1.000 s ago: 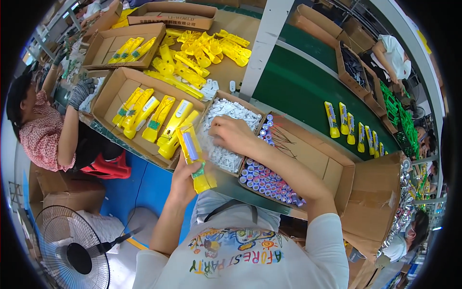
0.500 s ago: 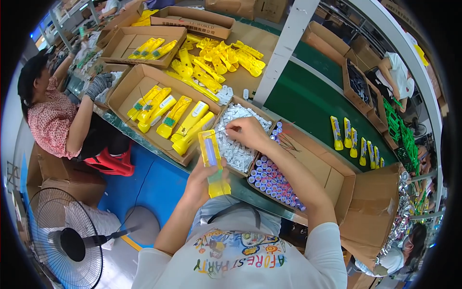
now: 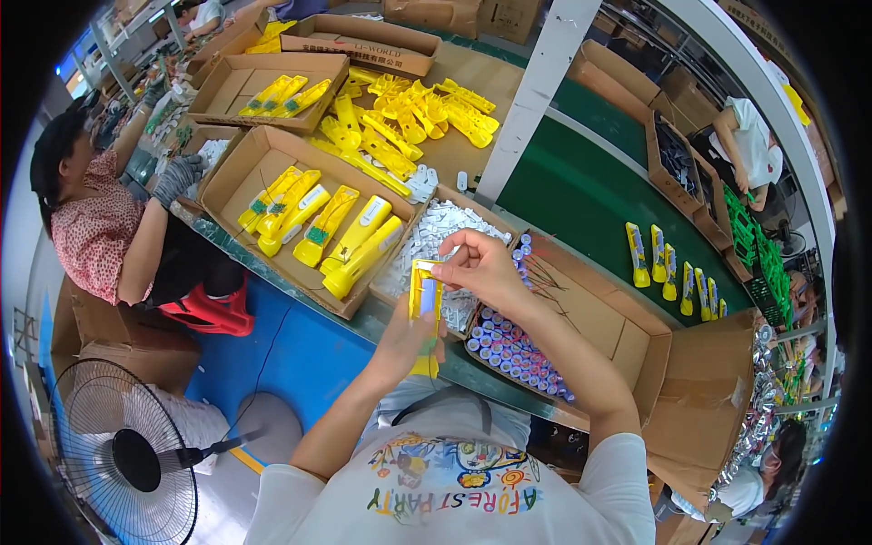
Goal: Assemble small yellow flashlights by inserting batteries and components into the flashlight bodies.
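My left hand (image 3: 406, 343) is wrapped round a yellow plastic housing half (image 3: 416, 295), shaped like a flashlight shell and held upright over the table's front edge. A purple battery cell (image 3: 428, 296) lies in its hollow. At the housing's upper end my right hand (image 3: 483, 269) pinches a small white plastic piece (image 3: 426, 265) with thumb and forefinger, against the shell. Motion blurs the lower housing and left fingers. Just beyond stands a box of loose white plastic pieces (image 3: 442, 232). Right of it, purple cells (image 3: 513, 350) with wires stand packed in a carton.
To the left, a cardboard tray (image 3: 263, 150) holds several yellow housings. More yellow shells (image 3: 413, 104) are heaped behind. Several assembled halves (image 3: 668, 263) stand on the green belt (image 3: 581, 182), beyond a metal post (image 3: 536, 100). A gloved co-worker (image 3: 100, 209) sits left; a fan (image 3: 136, 459) stands below.
My right hand has come from the box of white pieces to the housing's upper end. The left hand has shifted the housing slightly right, and it now stands more upright.
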Motion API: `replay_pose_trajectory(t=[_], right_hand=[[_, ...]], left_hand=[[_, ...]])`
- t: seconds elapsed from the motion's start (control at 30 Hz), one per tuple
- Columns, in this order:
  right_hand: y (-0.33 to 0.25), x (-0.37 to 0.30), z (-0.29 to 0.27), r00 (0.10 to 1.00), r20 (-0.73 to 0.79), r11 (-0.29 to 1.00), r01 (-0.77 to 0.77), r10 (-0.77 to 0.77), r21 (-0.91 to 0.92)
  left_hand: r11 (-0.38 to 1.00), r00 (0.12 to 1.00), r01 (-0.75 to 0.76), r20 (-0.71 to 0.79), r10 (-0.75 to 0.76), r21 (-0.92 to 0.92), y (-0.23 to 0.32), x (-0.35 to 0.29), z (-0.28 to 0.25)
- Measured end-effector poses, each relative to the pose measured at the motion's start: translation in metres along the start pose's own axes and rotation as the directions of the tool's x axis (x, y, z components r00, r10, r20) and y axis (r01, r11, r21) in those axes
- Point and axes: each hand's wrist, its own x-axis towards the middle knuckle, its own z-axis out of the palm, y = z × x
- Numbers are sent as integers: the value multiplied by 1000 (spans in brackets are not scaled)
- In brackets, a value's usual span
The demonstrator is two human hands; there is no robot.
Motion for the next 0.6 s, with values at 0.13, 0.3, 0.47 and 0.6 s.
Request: replay_pose_trajectory(t=[0.13, 0.3, 0.47, 0.6], right_hand=[[-13, -9, -1, 995, -78, 980, 40, -56, -196], [-1, -13, -105, 873, -251, 886, 332, -419, -324], [18, -10, -391, 531, -666, 413, -526, -524, -744], [78, -23, -420, 724, -625, 84, -631, -292, -771]], left_hand=[[995, 995, -39, 96, 30, 95, 8, 0, 4], [836, 964, -257, 65, 258, 485, 40, 21, -28], [28, 848, 33, -43, 528, 999, 64, 36, -83], [54, 822, 101, -114, 558, 993, 71, 38, -108]])
